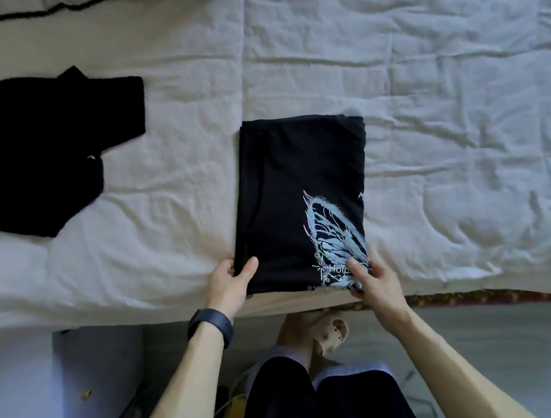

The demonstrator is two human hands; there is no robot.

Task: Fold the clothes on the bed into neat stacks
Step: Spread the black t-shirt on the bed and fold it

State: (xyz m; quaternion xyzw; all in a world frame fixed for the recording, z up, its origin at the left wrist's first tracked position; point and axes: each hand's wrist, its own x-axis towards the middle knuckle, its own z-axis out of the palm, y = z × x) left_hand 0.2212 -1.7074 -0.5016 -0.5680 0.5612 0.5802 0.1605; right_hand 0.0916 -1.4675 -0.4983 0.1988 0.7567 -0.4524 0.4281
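The bed (425,88) wears a white, creased, quilted cover, soft under everything. Well to the left of the T-shirt lies a fuzzy black garment (37,150), plush and loosely folded. The black T-shirt (299,189) itself lies at the bed's near edge, folded into a long flat rectangle of thin, limp jersey. I judge it light and floppy, so it needs lifting by both near corners at once or the layers will slide apart. My left hand (231,286) has its grip closed on the shirt's near-left corner, thumb on top. My right hand (374,276) pinches the near-right corner the same way, over the pale blue butterfly print (335,233), which looks slightly stiffer than the cloth. A dark wristwatch (212,326) sits below the shirt.
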